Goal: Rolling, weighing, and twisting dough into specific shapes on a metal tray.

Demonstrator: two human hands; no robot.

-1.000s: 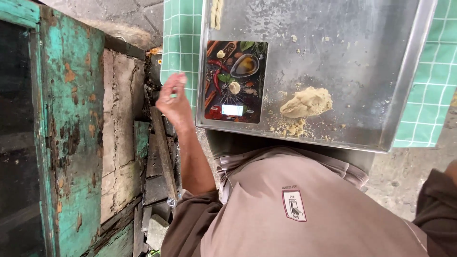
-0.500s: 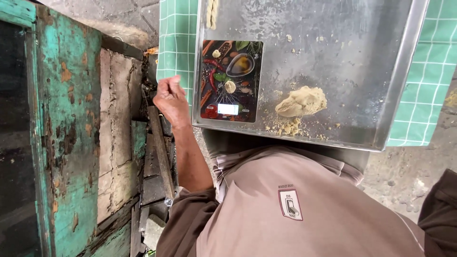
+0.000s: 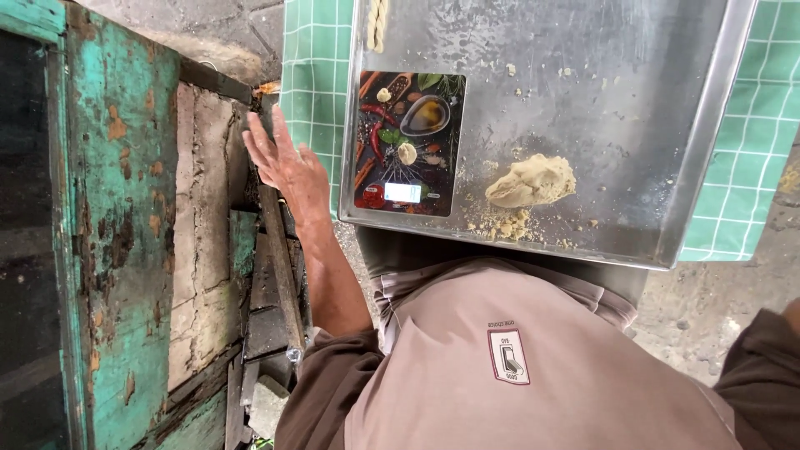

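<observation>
The left hand (image 3: 287, 167) is stretched out to the side with its fingers (image 3: 265, 143) spread flat and straight, so it is released and holds nothing. It hovers over the top of a dark wooden plank (image 3: 282, 275), close to a cracked, pale wall surface (image 3: 200, 233); I cannot tell if the fingertips really touch it. Further to the outside of this hand stands an old wooden frame (image 3: 108, 242) with peeling turquoise paint. The right hand is not in view; only a dark sleeve (image 3: 762, 375) shows at the lower right edge, so its state cannot be told.

Just beside the left hand, on its inner side, begins a large metal tray (image 3: 667, 125) that lies on a tabletop covered by a green checked cloth (image 3: 312, 75). The thing of the tray nearest to the hand is a flat kitchen scale (image 3: 408, 143), dark, with a picture of spices and peppers on its surface and a small bright display at the near edge. A tiny ball of dough (image 3: 407, 153) sits on the scale. Beyond the scale, farther from the hand, a bigger lump of pale dough (image 3: 531, 181) rests on the tray, with loose crumbs (image 3: 504, 223) just in front of it. At the far edge of the tray a twisted strip of dough (image 3: 377, 23) is partly visible.
</observation>
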